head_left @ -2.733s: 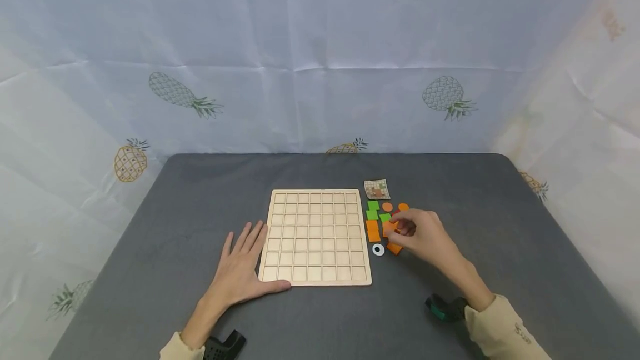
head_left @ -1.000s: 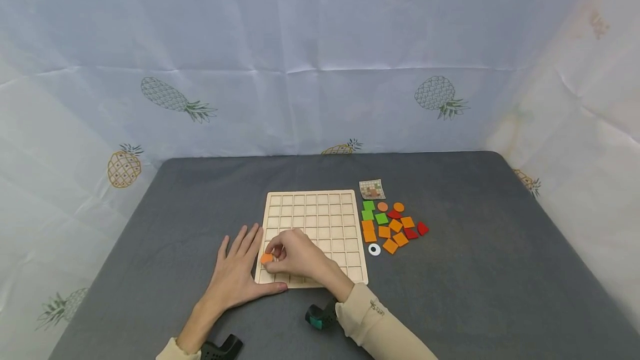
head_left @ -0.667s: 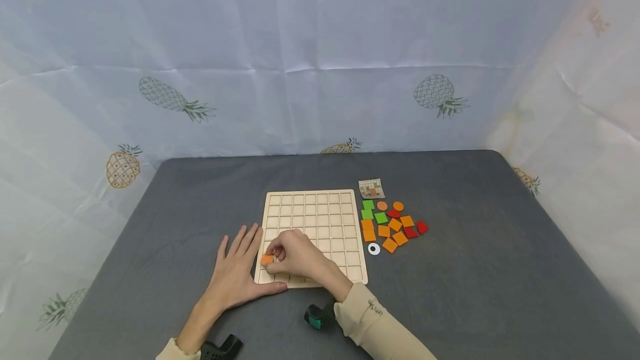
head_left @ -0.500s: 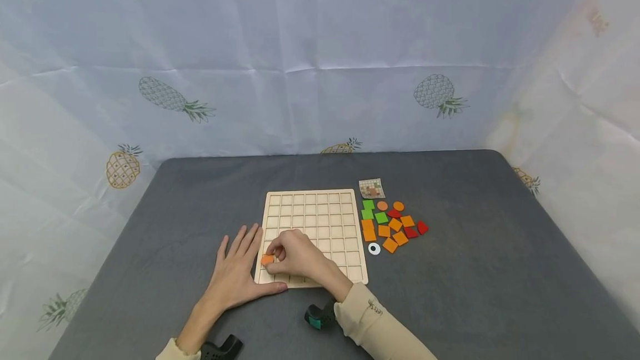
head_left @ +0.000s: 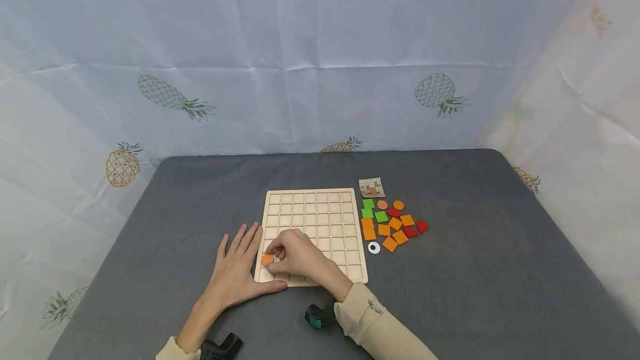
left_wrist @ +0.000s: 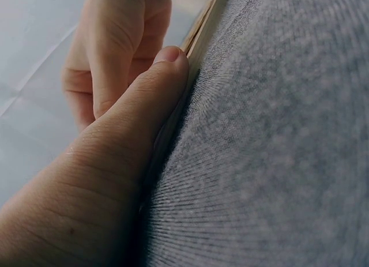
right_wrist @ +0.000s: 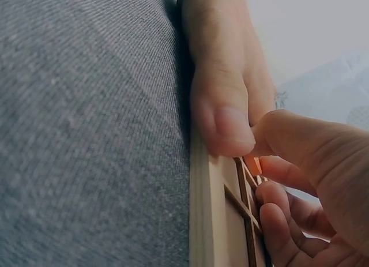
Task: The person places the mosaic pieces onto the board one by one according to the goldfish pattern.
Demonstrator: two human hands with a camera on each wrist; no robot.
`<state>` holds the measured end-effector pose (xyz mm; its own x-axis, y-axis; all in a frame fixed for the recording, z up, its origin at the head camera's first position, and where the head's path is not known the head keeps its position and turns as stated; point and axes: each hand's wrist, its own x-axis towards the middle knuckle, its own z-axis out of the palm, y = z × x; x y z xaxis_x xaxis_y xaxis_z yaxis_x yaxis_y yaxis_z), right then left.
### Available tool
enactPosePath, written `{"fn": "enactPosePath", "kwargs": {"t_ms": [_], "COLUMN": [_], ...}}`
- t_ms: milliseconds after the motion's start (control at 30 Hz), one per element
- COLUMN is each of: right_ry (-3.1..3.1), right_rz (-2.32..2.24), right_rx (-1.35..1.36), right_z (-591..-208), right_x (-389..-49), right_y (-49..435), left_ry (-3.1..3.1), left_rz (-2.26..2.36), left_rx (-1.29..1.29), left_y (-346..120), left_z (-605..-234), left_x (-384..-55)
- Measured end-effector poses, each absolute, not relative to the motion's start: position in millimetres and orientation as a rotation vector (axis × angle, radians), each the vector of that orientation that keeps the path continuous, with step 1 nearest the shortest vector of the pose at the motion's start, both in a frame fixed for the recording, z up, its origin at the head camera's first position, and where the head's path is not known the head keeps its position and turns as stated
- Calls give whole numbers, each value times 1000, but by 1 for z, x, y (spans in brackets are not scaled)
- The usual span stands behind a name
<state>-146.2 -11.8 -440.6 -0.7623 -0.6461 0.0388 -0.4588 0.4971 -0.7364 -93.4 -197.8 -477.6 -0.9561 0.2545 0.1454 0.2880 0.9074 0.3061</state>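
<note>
A wooden grid board [head_left: 315,204] lies on the grey tabletop. My left hand [head_left: 232,271] is spread flat at its lower left corner, fingers straight along the left side and thumb along the front edge. In the left wrist view that thumb [left_wrist: 164,76] presses against the board's edge. Over the board's lower left, my right hand [head_left: 300,257] pinches a small orange tile [head_left: 267,259] at a cell of the leftmost column, second row from the front. Only a sliver of the orange tile [right_wrist: 253,164] shows between the fingers in the right wrist view, so its full outline is hidden.
Right of the board lie loose pieces: several orange squares [head_left: 384,230], green squares [head_left: 381,216], red pieces [head_left: 410,231], two orange discs [head_left: 398,205] and a white ring [head_left: 374,248] with a dark centre. A small patterned card [head_left: 371,188] lies behind them.
My right hand has come left from the loose pieces to the board with the orange tile. During the last second the tile has shifted slightly in its fingers. My left hand has stayed put.
</note>
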Motion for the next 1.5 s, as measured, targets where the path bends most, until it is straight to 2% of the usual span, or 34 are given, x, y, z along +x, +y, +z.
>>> {"fn": "enactPosePath", "kwargs": {"t_ms": [1500], "right_ry": [2482], "right_rz": [-1143], "right_rx": [-965], "right_z": [-436], "right_x": [-148], "right_y": [1], "left_ry": [-2949], "left_rz": [-512], "left_rx": [-422], "left_y": [-197], "left_z": [-480], "left_x": [-95]}}
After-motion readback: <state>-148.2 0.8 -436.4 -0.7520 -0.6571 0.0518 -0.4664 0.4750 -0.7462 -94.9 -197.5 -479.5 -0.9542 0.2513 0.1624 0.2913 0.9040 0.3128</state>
